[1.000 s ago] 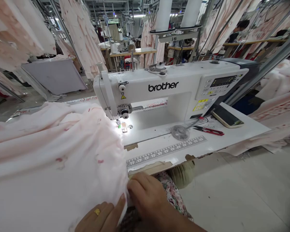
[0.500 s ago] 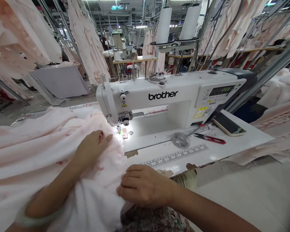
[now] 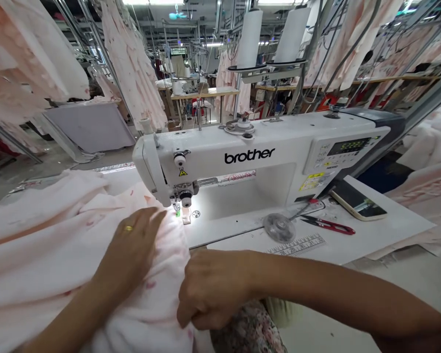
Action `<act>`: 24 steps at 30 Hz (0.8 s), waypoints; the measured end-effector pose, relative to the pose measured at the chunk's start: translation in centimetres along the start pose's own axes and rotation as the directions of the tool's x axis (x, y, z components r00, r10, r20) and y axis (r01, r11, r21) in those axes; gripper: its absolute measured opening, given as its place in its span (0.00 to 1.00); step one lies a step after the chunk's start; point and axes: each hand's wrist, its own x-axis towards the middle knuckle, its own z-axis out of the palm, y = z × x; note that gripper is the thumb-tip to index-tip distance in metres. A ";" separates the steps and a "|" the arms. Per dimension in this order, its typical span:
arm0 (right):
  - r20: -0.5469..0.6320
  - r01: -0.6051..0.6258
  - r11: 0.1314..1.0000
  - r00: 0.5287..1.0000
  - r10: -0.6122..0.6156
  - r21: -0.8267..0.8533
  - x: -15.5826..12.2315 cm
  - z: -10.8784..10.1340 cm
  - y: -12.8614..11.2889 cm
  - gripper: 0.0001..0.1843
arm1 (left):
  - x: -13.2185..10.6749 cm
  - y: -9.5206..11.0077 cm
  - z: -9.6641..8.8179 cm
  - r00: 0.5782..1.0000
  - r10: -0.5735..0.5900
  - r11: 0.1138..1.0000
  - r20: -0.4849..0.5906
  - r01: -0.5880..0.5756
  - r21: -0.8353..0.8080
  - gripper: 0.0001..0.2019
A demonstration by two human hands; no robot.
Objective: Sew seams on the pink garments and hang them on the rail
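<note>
Pale pink-and-white printed fabric [image 3: 95, 240] covers the left of the sewing machine table, its right edge running under the needle area of the white Brother sewing machine [image 3: 206, 157]. My left hand [image 3: 134, 242], with a ring on one finger, lies on the fabric, fingers slightly bent and pointing at the lit presser foot [image 3: 176, 208]. Its fingertips rest just left of the foot. Closer to me, my right hand [image 3: 215, 287] is closed on the fabric's right edge, thumb and fingers pinching it. A small green piece shows at the foot.
Right of the needle lie a clear round disc [image 3: 279, 228], red-handled thread snips [image 3: 329, 224] and a phone [image 3: 358, 200]. A printed ruler scale [image 3: 301, 245] marks the table. Two thread cones [image 3: 250, 39] stand behind the machine. Garments [image 3: 132, 63] hang around.
My left hand has turned flatter over the fabric, near the foot. My right hand has turned, its forearm now lying higher across the table edge. The view has shifted slightly.
</note>
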 end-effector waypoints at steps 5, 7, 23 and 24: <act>-0.045 0.094 0.961 0.995 -0.085 0.259 0.2 1.1 2.7 0.11 | -0.1 -0.4 0.7 0.950 0.292 0.939 0.110 -0.263 -0.222 0.29; -0.135 0.106 0.941 0.989 -0.065 0.322 -0.3 2.3 3.2 0.11 | -0.2 -0.5 1.2 0.954 0.282 0.936 0.101 -0.250 -0.248 0.26; -0.238 -0.023 1.000 0.971 0.027 0.020 -0.7 3.2 3.9 0.03 | 3.9 -2.7 3.6 0.964 0.175 0.945 0.202 -0.107 -0.309 0.13; -0.225 -0.029 1.000 0.974 0.026 -0.012 -0.7 3.2 4.0 0.02 | 4.0 -2.8 3.5 0.966 0.175 0.946 0.192 -0.110 -0.306 0.13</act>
